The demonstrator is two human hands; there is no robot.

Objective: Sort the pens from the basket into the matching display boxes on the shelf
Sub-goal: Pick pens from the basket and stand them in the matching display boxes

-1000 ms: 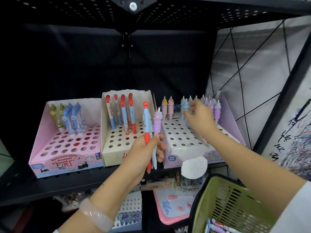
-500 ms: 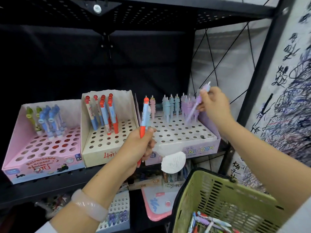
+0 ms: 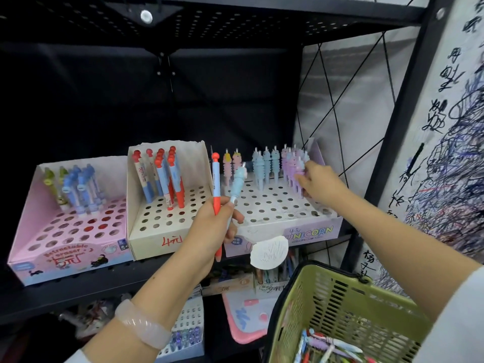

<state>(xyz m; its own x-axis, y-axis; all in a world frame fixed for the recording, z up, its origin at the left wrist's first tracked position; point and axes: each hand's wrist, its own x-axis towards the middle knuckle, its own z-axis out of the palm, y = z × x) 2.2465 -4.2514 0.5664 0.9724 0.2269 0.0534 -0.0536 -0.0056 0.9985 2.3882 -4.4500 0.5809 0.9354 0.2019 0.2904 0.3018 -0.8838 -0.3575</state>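
L hand (image 3: 209,226): grip clamped on two pens, a red-and-blue pen (image 3: 216,195) w/ round red top and a pale blue unicorn pen (image 3: 237,186), both standing up out of the fist. R hand (image 3: 318,183): grip pinched on a purple unicorn pen (image 3: 299,179), at the back-right rows of the unicorn display box (image 3: 309,233).

Containers on the shelf (image 3: 86,286), relative to L grip:
- Just behind and right: unicorn box, lettered "NICORN". Pink, blue and purple unicorn pens upright in the back rows; front rows of holes are open. A white paper tag (image 3: 269,251) hangs off its front edge, just right of L grip.
- Just left: cream display box (image 3: 154,238) w/ red handwritten price. Red-topped pens in back rows, holes in front unfilled.
- Further left: pink display box (image 3: 70,260), "Retractable eraser". Green and blue items at the back, rest of the holes open.

Below R forearm: green basket (image 3: 322,292), loose mixed pens (image 3: 332,347) in the bottom; it hangs near the shelf's front edge.

Edges/room: boxes sit side by side, touching or nearly so. Black post (image 3: 392,142) just right of R grip. Open dark space above the boxes up to the perforated upper shelf (image 3: 235,19). Lower shelf under L wrist holds more boxes, contents too dim to tell.
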